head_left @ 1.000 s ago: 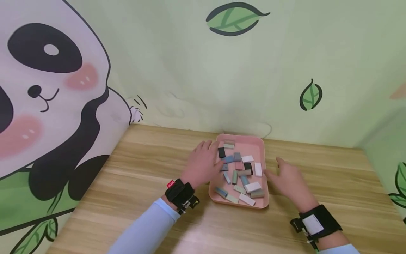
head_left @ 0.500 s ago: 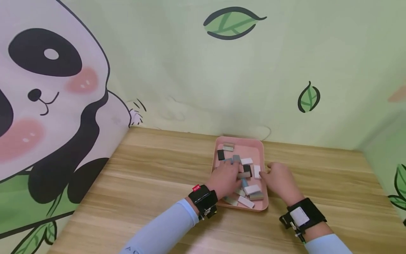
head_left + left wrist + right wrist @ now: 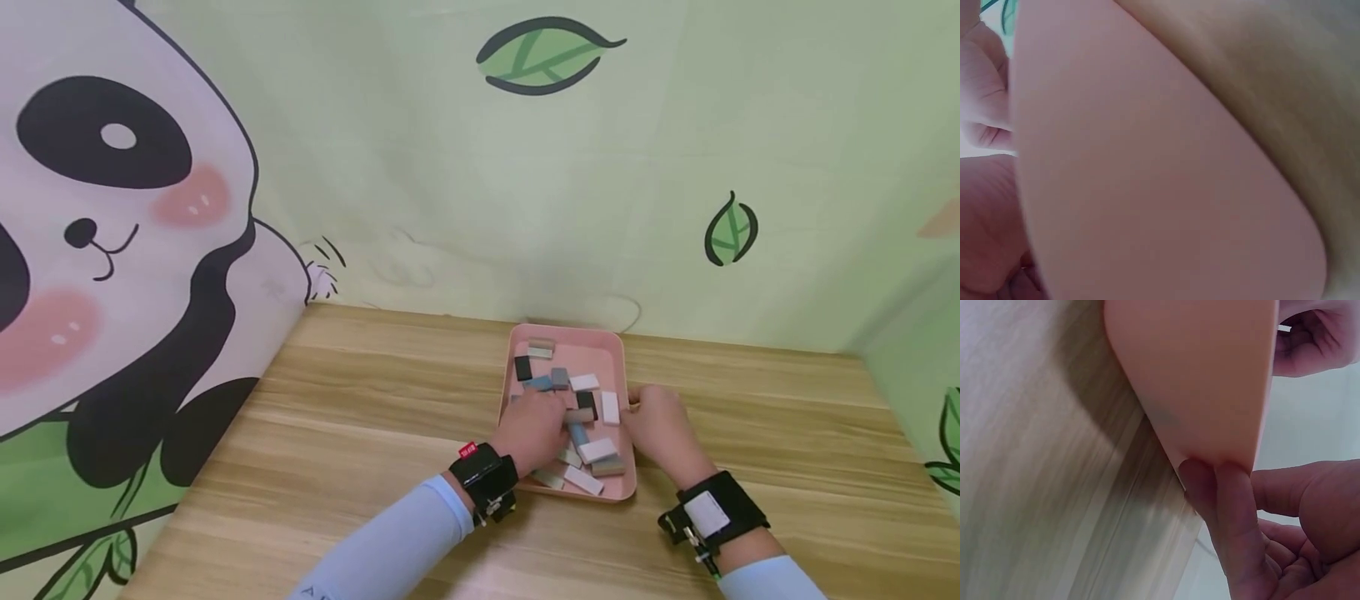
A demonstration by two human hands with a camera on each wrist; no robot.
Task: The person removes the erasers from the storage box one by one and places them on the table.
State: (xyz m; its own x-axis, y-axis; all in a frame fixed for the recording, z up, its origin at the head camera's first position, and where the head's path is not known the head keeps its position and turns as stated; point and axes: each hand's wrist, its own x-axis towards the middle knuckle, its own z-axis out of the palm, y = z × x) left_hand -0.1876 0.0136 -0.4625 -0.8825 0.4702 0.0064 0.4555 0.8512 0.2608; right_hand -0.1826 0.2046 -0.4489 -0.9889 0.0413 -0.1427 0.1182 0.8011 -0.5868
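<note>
A pink tray (image 3: 592,354) with a raised rim lies on the wooden table, holding several small rectangular blocks in white, black, grey, blue and green. My left hand (image 3: 531,427) is down inside the tray's left half, over the blocks. Its fingertips and anything beneath them are hidden in the head view. In the right wrist view that left hand (image 3: 1319,340) shows curled fingers behind the tray wall. My right hand (image 3: 662,425) pinches the tray's right rim, with fingers (image 3: 1235,512) against the outer wall and the thumb over the inner side. A white block (image 3: 610,407) lies just inside that rim.
The wooden tabletop (image 3: 360,375) extends around the tray. Behind it stands a pale green wall (image 3: 412,167) printed with leaves and a large panda (image 3: 142,233). A thin cord-like line (image 3: 637,312) shows at the wall's foot behind the tray.
My left hand has moved right and down from the tray's left edge onto the blocks. My right hand has come left to the right rim, and its fingers have closed on it.
</note>
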